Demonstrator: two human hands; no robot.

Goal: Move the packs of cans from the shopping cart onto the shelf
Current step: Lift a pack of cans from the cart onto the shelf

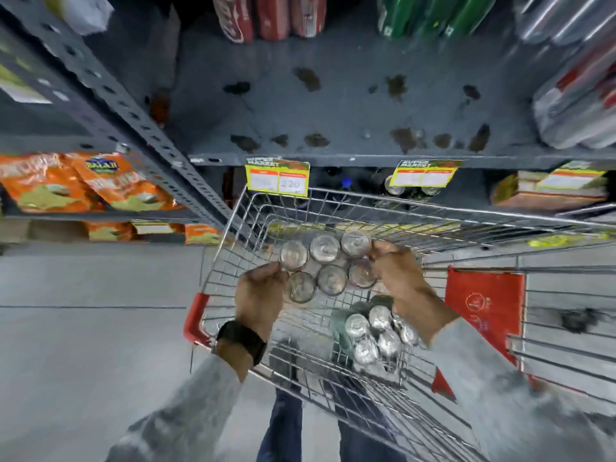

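Note:
A pack of cans (328, 266) with silver tops is held above the wire shopping cart (233, 235). My left hand (260, 291) grips its left side and my right hand (396, 271) grips its right side. A second pack of cans (376, 335), green-sided, lies lower in the cart under my right forearm. The grey metal shelf (333, 105) stretches just beyond the cart, stained and mostly bare in its middle.
Red can packs (266, 15) and green ones (426, 15) stand at the shelf's back; wrapped packs (580, 105) fill its right end. Price tags (277, 180) hang on the shelf edge. Orange snack bags (83, 181) lie on a lower left shelf. A perforated upright (133, 118) crosses diagonally.

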